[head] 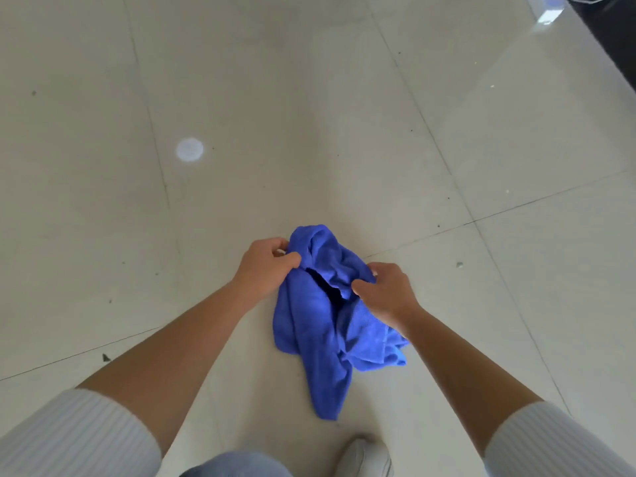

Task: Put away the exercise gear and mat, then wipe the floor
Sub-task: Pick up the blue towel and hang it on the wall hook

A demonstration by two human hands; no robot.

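Pinching the blue cloth (320, 315) between my left hand (265, 266) and right hand (385, 294), I bunch it for wiping the floor (241, 132) below.

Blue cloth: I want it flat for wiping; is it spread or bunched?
Bunched: the blue cloth hangs in crumpled folds, its top pinched by the left hand and right hand.

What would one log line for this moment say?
phase: floor wipe | left hand: pinches blue cloth | right hand: grips blue cloth | blue cloth: bunched, over tiled floor
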